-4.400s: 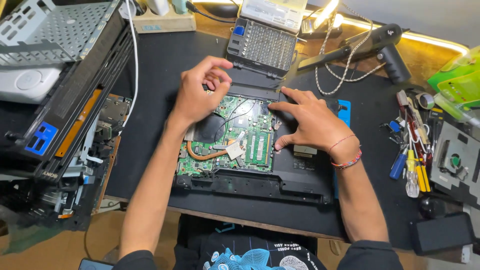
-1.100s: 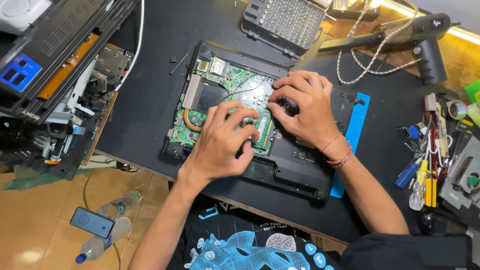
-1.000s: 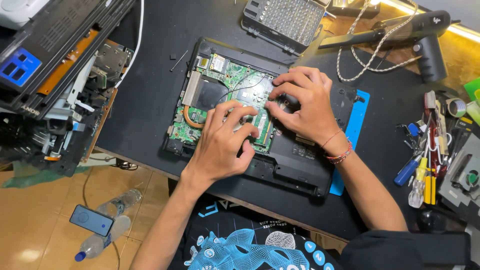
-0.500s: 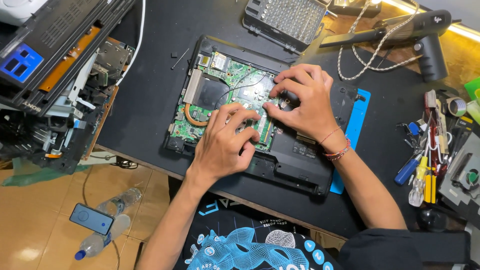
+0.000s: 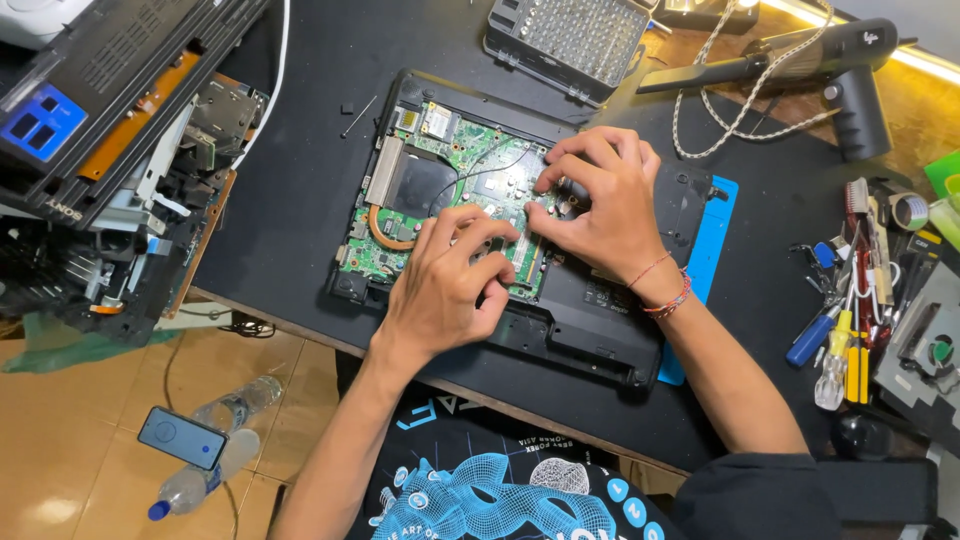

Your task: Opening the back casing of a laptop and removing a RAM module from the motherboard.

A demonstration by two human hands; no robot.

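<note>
Left hand [image 5: 445,290]: fingers curled knuckles-up, tips pressed down on the green motherboard [image 5: 455,190] near its lower right edge; whether anything small is pinched under them cannot be told. Right hand [image 5: 600,205]: fingers bent, tips bearing on the board's right part just above the left hand; any held item hidden; red string bracelets at the wrist. Motherboard: seated in an opened black laptop base [image 5: 600,335], middle of the table, with a copper heat pipe [image 5: 385,235] curving along its left side beside a dark square cooler plate. Blue flat pry tool [image 5: 705,255]: lying partly under the base's right edge. Black work mat [image 5: 290,200]: beneath all of the above. Screwdriver bit case [image 5: 575,40], open, grey bits in rows: just beyond the laptop's far edge. Black hot-air blower [image 5: 830,70] with braided cord: far right. Cluster of screwdrivers and pliers [image 5: 850,300]: right edge of the table, well apart from the hands. Dismantled black electronics chassis [image 5: 110,130] with blue panel: left of the mat. Smartphone [image 5: 182,438] lying across plastic bottles [image 5: 205,465]: on the tiled floor, lower left.
</note>
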